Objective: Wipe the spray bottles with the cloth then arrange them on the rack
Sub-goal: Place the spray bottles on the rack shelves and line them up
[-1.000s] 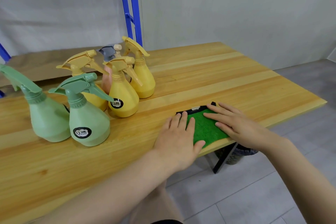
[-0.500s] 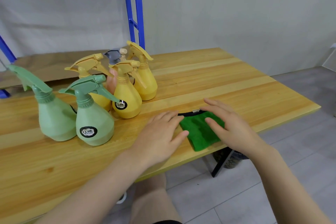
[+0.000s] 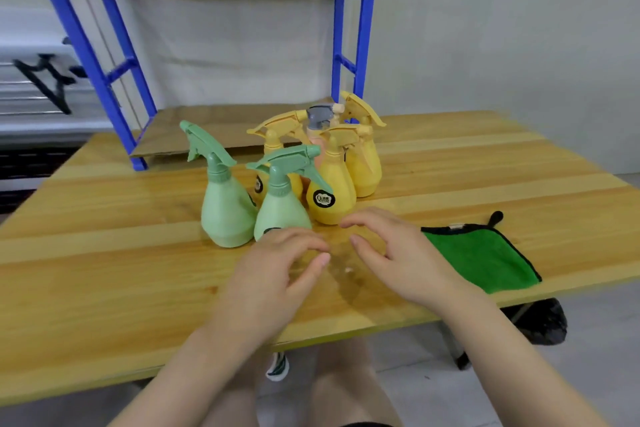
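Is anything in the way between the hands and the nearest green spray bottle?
Nothing visible is. The left hand is right in front of the nearest green spray bottle, its fingertips by the base. The right hand hovers just to the side, and the green cloth lies off to the right.

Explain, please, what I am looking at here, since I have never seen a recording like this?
There is no machine: a person wears one camera on the head, looking down at their own bare hands. The left hand and right hand hover over a wooden table, fingers loosely curled, holding nothing. On the table stand spray bottles, two green and several yellow, with a pinkish one behind. A green cloth lies flat to the right. Behind stands the blue rack.
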Demonstrator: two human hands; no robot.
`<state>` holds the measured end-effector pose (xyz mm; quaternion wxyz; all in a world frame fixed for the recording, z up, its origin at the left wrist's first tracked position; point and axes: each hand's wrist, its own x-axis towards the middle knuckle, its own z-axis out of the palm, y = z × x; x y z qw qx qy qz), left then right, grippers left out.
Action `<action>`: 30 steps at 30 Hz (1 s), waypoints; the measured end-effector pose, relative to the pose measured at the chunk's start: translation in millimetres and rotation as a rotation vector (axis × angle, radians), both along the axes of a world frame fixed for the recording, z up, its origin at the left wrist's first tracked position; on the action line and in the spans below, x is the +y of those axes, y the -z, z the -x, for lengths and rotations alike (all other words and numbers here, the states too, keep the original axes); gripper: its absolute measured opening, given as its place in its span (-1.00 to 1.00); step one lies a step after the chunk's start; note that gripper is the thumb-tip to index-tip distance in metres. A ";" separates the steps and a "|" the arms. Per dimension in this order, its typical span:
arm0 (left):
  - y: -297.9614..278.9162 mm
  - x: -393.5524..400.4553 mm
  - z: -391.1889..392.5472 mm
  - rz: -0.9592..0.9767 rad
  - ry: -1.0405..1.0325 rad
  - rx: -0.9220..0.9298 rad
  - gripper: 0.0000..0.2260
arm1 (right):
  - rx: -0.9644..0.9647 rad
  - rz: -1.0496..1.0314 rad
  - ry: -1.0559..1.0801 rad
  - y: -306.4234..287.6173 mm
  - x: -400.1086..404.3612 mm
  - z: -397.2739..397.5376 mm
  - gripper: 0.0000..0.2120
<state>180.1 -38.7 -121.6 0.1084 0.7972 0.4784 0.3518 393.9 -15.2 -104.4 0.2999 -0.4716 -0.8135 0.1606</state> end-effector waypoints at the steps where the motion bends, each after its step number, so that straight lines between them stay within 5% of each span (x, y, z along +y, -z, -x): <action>1: -0.5 -0.9 9.0 -0.012 -0.031 -0.032 -0.72 | 0.016 0.010 0.009 0.4 1.8 9.4 -0.77; 7: 2.1 -1.3 48.3 0.041 -0.170 -0.126 -0.81 | 0.102 0.120 0.048 13.3 19.6 51.3 -0.61; 13: 11.0 5.2 57.7 0.097 -0.257 -0.073 -0.62 | 0.114 0.165 0.059 21.9 26.3 68.1 -0.35; 21: 16.4 10.0 52.2 0.140 -0.263 -0.055 -0.48 | 0.141 0.143 0.087 30.3 27.3 76.5 -0.34; 30: 10.1 -1.4 46.6 -0.075 -0.255 -0.150 -0.52 | 0.265 0.090 0.088 13.6 6.6 77.2 -0.40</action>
